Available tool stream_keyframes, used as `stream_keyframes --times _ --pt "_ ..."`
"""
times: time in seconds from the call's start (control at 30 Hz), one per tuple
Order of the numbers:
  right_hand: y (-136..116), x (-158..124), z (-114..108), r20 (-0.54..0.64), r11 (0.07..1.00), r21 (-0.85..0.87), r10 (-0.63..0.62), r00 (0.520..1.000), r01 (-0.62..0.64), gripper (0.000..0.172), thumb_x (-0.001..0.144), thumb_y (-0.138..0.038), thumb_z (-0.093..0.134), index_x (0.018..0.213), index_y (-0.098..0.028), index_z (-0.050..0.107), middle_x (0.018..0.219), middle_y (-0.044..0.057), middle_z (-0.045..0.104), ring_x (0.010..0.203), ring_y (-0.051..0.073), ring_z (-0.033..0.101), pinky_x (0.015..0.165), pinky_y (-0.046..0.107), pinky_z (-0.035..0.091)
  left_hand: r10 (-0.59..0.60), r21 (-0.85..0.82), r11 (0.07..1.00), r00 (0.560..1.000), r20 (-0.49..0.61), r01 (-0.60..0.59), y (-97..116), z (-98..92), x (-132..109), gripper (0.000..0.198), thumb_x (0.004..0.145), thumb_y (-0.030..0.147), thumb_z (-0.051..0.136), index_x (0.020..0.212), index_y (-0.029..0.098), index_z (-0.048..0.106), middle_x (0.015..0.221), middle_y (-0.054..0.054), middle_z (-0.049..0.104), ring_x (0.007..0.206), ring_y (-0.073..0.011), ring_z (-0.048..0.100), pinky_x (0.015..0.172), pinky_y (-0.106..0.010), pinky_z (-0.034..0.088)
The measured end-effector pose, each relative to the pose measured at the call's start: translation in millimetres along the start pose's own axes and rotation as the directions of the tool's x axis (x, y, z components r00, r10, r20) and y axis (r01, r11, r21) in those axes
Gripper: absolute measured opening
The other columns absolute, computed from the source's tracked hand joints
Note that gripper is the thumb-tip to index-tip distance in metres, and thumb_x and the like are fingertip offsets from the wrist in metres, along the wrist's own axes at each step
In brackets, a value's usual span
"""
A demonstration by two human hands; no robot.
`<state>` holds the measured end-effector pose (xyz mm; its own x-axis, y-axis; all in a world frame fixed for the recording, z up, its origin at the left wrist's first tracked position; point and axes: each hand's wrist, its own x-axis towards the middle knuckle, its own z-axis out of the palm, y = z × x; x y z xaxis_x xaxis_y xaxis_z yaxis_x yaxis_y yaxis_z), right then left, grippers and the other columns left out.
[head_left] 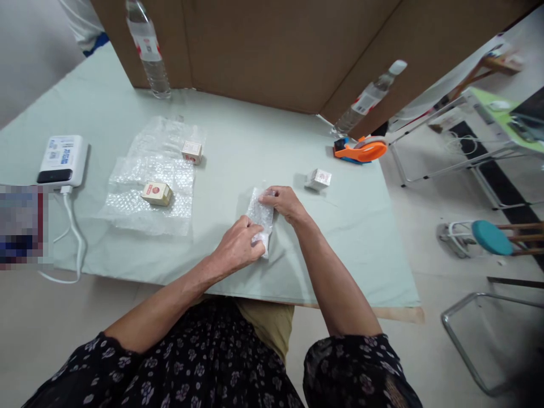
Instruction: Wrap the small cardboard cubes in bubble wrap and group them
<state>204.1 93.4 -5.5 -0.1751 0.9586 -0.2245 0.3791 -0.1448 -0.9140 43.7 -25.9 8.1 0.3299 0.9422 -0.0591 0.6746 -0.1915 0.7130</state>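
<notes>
A bundle of bubble wrap (261, 212) lies near the front middle of the table, folded into a narrow upright-running strip. My left hand (242, 243) is closed on its near end, fingers pressed on the plastic. At the far end my right hand (287, 203) pinches the wrap between thumb and fingers. What the wrap encloses, if anything, cannot be made out. To the right stands a small box in bubble wrap (318, 179). On the left, a small cream box (157, 194) sits on a flat bubble wrap sheet (127, 212), and another small box (192, 152) rests behind it.
An orange tape dispenser (361, 150) is at the right rear. Water bottles stand at the back left (148, 51) and back right (369, 99), before a brown cardboard panel (263, 51). A white power bank (63, 161) with a cable (76, 226) lies far left.
</notes>
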Motion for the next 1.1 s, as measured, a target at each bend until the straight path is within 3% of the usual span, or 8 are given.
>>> stream_keyframes --times 0.13,0.33,0.53,0.7,0.8,0.93,1.0,1.1 --pt "-9.3 -21.7 -0.7 -0.09 0.991 0.019 -0.128 0.988 0.13 0.024 0.062 -0.042 0.071 0.071 -0.02 0.065 0.065 -0.003 0.057 0.064 0.013 0.048 0.063 0.027 0.04 -0.007 -0.014 1.0 1.0 -0.009 0.007 -3.9 1.3 1.5 0.032 0.079 0.022 0.058 0.107 0.02 0.073 0.101 -0.006 0.057 0.094 -0.0214 0.062 0.091 -0.035 0.054" --pt "-22.5 -66.2 0.9 -0.117 0.966 -0.086 -0.255 0.96 0.246 0.022 0.075 -0.043 0.067 0.077 -0.021 0.063 0.07 -0.002 0.062 0.067 0.015 0.054 0.068 0.028 0.044 0.002 -0.043 0.999 0.998 -0.067 -0.005 -7.6 2.1 1.5 0.033 0.08 0.022 0.058 0.112 0.016 0.067 0.105 -0.007 0.058 0.098 -0.0212 0.062 0.096 -0.036 0.052" --pt "-31.2 -104.3 13.1 -0.114 0.912 -0.295 -0.329 0.937 0.284 0.014 0.084 -0.035 0.063 0.084 -0.022 0.068 0.073 -0.001 0.067 0.07 0.016 0.06 0.071 0.027 0.045 -0.068 -0.099 0.994 0.956 -0.285 0.041 -8.3 14.2 -6.6 0.031 0.078 0.021 0.061 0.109 0.02 0.055 0.112 -0.007 0.056 0.106 -0.0225 0.059 0.097 -0.038 0.051" --pt "-25.5 -126.5 22.9 -0.046 0.858 -0.407 -0.364 0.93 0.315 0.013 0.088 -0.026 0.058 0.091 -0.025 0.071 0.086 0.001 0.076 0.08 0.019 0.069 0.079 0.029 0.051 -0.053 -0.088 0.996 0.908 -0.416 0.018 -12.5 20.1 -9.2 0.06 0.078 0.028 0.067 0.132 0.015 0.044 0.125 -0.015 0.052 0.122 -0.0279 0.051 0.102 -0.043 0.047" --pt "-7.4 -138.5 33.5 -0.068 0.836 -0.39 -0.445 0.893 0.386 0.017 0.091 -0.024 0.057 0.099 -0.026 0.071 0.101 0.002 0.078 0.095 0.02 0.073 0.089 0.032 0.055 0.014 -0.054 0.998 0.929 -0.37 -0.037 -16.3 18.7 -8.4 0.059 0.079 0.03 0.068 0.133 0.015 0.05 0.138 -0.017 0.048 0.13 -0.0317 0.045 0.109 -0.047 0.041" --pt "21.7 -147.9 54.4 -0.233 0.765 -0.365 -0.626 0.744 0.53 0.019 0.094 -0.02 0.056 0.106 -0.026 0.07 0.113 0.004 0.077 0.11 0.021 0.071 0.1 0.037 0.055 0.14 -0.072 0.985 0.973 -0.185 -0.156 -28.1 12.6 -6.2 0.036 0.085 0.024 0.058 0.12 0.019 0.064 0.135 -0.013 0.057 0.13 -0.0293 0.05 0.112 -0.047 0.04" --pt "30.5 -148.4 62.6 -0.274 0.721 -0.375 -0.686 0.674 0.582 0.023 0.094 -0.017 0.055 0.11 -0.026 0.069 0.115 0.005 0.076 0.113 0.021 0.07 0.102 0.038 0.055 0.227 -0.111 0.966 0.971 -0.078 -0.235 -37.7 5.0 -5.9 0.04 0.088 0.02 0.051 0.126 0.018 0.063 0.136 -0.014 0.059 0.132 -0.0278 0.051 0.115 -0.047 0.038" --pt "35.1 -146.7 67.1 -0.256 0.682 -0.403 -0.724 0.64 0.61 0.029 0.094 -0.014 0.055 0.115 -0.027 0.068 0.116 0.005 0.076 0.117 0.021 0.069 0.104 0.039 0.055 0.343 -0.131 0.934 0.937 0.068 -0.333 -52.5 -8.6 -8.6 0.055 0.086 0.026 0.057 0.141 0.02 0.053 0.152 -0.015 0.047 0.143 -0.0309 0.041 0.119 -0.051 0.033"
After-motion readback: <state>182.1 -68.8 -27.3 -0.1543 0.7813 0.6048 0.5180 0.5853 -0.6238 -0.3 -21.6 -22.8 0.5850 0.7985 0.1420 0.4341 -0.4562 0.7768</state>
